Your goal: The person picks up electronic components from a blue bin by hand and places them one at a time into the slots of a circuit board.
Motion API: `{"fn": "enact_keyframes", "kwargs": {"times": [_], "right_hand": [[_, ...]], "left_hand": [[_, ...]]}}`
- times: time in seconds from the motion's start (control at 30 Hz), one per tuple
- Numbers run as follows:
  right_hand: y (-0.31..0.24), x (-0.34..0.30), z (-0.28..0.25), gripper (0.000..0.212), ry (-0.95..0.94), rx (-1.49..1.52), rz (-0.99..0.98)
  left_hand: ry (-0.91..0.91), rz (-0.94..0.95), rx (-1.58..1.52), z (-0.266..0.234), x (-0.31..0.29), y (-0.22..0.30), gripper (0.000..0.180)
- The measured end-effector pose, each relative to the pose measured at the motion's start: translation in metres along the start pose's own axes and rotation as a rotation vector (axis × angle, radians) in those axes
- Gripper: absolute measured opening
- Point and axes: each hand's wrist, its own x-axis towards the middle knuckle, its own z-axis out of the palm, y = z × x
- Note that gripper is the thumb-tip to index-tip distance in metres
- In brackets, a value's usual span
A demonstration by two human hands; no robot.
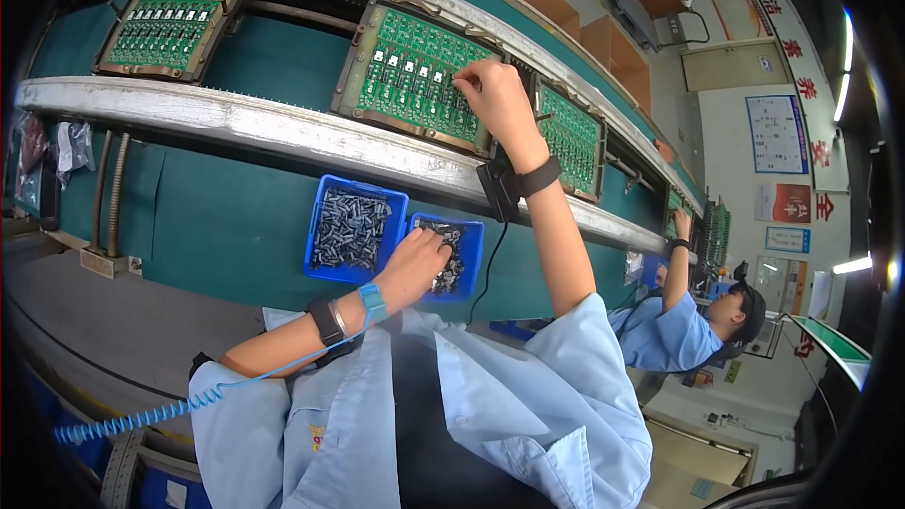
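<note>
My right hand (495, 99) is over the right part of a framed green circuit board panel (405, 99), its thumb and fingertips pinched together close to the surface. Whatever lies in that pinch is too small to make out. A row of white-topped components runs across the panel to the left of the fingers. My left hand (413, 269) dips into the right blue bin (473, 259), which holds small dark and silvery parts. Its fingers are curled among them and the fingertips are hidden. Beside it stands another blue bin (317, 269) full of small dark cylindrical parts.
Metal conveyor rails (236, 113) carry more framed panels: one on the left (170, 24), one on the right (570, 137). A coiled blue cord (179, 415) trails from my left wrist. A co-worker (674, 320) reaches to the line at the right. Cardboard boxes (613, 57) stand behind.
</note>
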Motion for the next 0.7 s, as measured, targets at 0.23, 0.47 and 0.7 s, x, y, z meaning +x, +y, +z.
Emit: {"fn": "enact_keyframes", "kwargs": {"times": [0.23,0.47,0.7], "right_hand": [[0.002,-0.003,-0.007,0.009,0.015,-0.054,-0.053],[-0.055,-0.015,-0.110,0.015,0.366,0.069,-0.088],[-0.050,-0.130,-0.125,0.013,-0.213,0.410,0.031]], "left_hand": [[-0.034,0.018,-0.014,-0.006,0.003,0.001,0.018],[-0.011,-0.054,-0.132,-0.008,0.006,0.002,0.005],[-0.131,-0.006,-0.439,-0.032,0.010,-0.004,0.014]]}}
